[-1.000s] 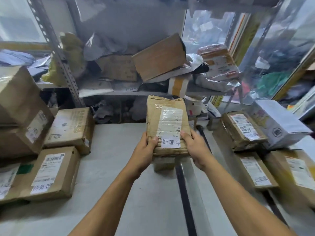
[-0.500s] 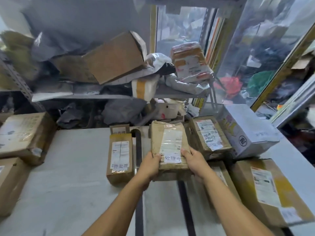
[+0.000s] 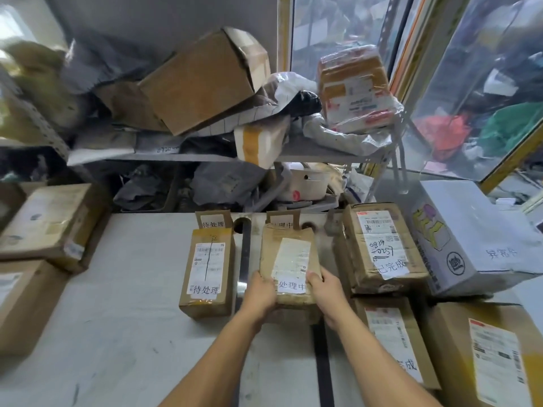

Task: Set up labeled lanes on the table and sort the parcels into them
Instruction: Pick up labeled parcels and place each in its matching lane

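A brown paper-wrapped parcel [image 3: 286, 254] with a white label reading 处理中 lies low over the middle lane, atop another box. My left hand [image 3: 260, 290] grips its near left corner and my right hand [image 3: 324, 287] its near right corner. Behind it stands a cardboard lane sign [image 3: 282, 221] with the same words. In the left lane lies a box labeled 待处理 [image 3: 207, 270], with its own sign [image 3: 213, 220] behind. Black tape strips [image 3: 244, 257] divide the lanes on the grey table [image 3: 132, 304]. Two boxes marked 已完成 [image 3: 382, 248] fill the lane to the right.
A white box [image 3: 470, 239] and a large brown box [image 3: 493, 356] stand at the far right. Several brown boxes [image 3: 50, 224] are stacked along the left edge. Behind the table a metal shelf [image 3: 205, 157] holds piled cartons and bags. Glass panels rise at the right.
The parcel in both hands has moved away from me and down into the middle lane, in front of its sign. My view has swung to the right.
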The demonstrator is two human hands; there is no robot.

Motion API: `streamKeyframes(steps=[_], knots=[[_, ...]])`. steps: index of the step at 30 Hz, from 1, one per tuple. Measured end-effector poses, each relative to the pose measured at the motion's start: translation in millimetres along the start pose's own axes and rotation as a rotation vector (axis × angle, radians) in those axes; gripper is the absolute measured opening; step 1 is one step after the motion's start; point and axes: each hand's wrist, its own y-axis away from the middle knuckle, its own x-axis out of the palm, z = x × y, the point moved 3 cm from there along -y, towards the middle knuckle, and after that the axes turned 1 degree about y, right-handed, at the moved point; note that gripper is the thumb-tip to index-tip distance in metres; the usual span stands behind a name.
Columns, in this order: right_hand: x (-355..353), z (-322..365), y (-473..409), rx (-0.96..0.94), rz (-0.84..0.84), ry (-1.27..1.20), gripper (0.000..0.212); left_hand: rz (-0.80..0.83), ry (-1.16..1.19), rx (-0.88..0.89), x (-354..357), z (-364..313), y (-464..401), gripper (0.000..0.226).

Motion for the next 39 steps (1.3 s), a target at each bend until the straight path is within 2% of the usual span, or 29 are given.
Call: streamKeyframes(steps=[7,11,16,19,24,29,32,35,39], knots=[[14,-14,-5,0.059,-0.061,0.185,0.037,-0.099,-0.042,-0.007,10,23,-9,0.032],[19,-11,-4,0.041,-0.141,0.287,0.035,-0.116,-0.042,0.002,12,26,-11,0.035],[18,-6,-3,0.009,-0.158,0.288,0.029,-0.147,-0.092,0.058,13,26,-14,0.03],[17,-4,-1,-0.005,-0.172,0.358,0.028,-0.168,-0.139,0.046,13,26,-14,0.037],[17,-1,0,0.021,-0.171,0.504,0.031,-0.174,-0.223,0.061,13,25,-11,0.047],[18,3,5,0.075,-0.177,0.533,0.034,-0.133,-0.275,0.124,12,16,-7,0.045],[23,12,15,-0.076,-0.202,0.52,0.031,-0.16,-0.276,0.232,10,7,-1,0.047],[28,25,26,-0.257,-0.201,0.524,0.041,-0.159,-0.268,0.355,9,-2,9,0.048],[34,47,38,-0.32,-0.203,0.469,0.047,-0.182,-0.26,0.455,-7,-19,23,0.044]])
